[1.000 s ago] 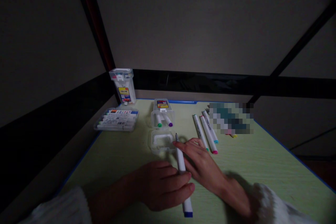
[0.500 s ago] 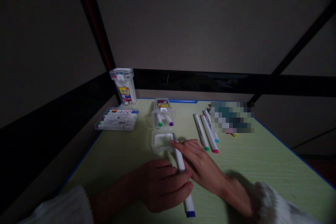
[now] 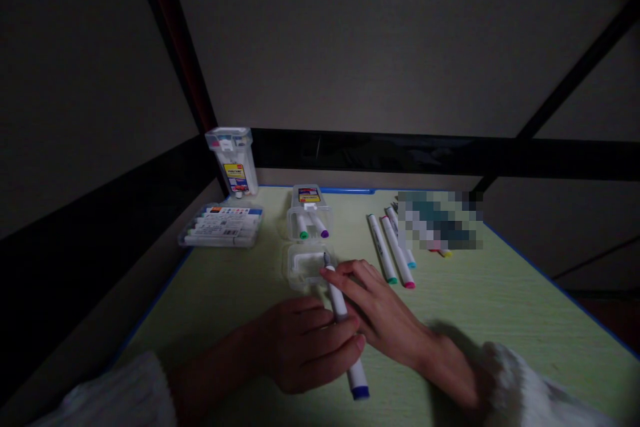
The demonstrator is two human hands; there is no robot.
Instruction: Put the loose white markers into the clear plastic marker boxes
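In the head view my left hand point(image 3: 313, 347) is closed round a white marker point(image 3: 337, 297) with a dark blue end, held aslant above the table. The marker's far end is uncapped, and a grey nib points away from me. My right hand point(image 3: 377, 310) meets the marker from the right, its index fingertip on the barrel just below the nib; its thumb is hidden. Just beyond the nib lies the opened lid of a clear plastic case point(image 3: 310, 217), which holds a green-ended and a purple-ended marker.
Right of the case lie several white markers point(image 3: 397, 253) with green, pink and light blue ends, beside a pixelated patch. At the left are a flat clear box of pens point(image 3: 220, 230) and an upright marker case point(image 3: 233, 163). A wall stands behind the blue-edged table point(image 3: 240, 307).
Both hands and the marker have shifted very slightly up and left in view, and the marker's nib end has tilted a little leftward. The surrounding objects show only a small camera shift.
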